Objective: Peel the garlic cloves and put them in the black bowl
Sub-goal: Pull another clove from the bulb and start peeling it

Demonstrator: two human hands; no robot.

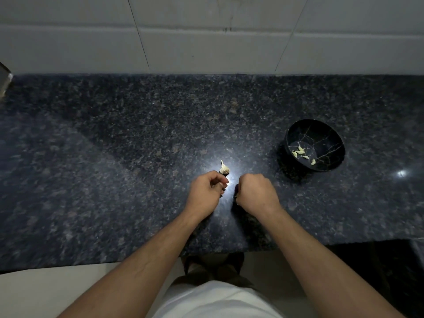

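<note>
A garlic bulb remnant (224, 168) with a pointed stem lies on the dark granite counter (137, 138), just beyond my left hand. My left hand (206, 191) has its fingers curled inward near the bulb; whatever they pinch is hidden by the glare. My right hand (254, 193) is curled into a loose fist a short way to the right, its fingertips hidden from view. The black bowl (330, 134) with gold crack lines stands to the right and holds several peeled cloves (300, 152).
A white tiled wall (206, 42) rises behind the counter. The counter's front edge runs near my body, with a dark recess (378, 267) at the lower right. A pale object (4, 81) pokes in at the far left edge.
</note>
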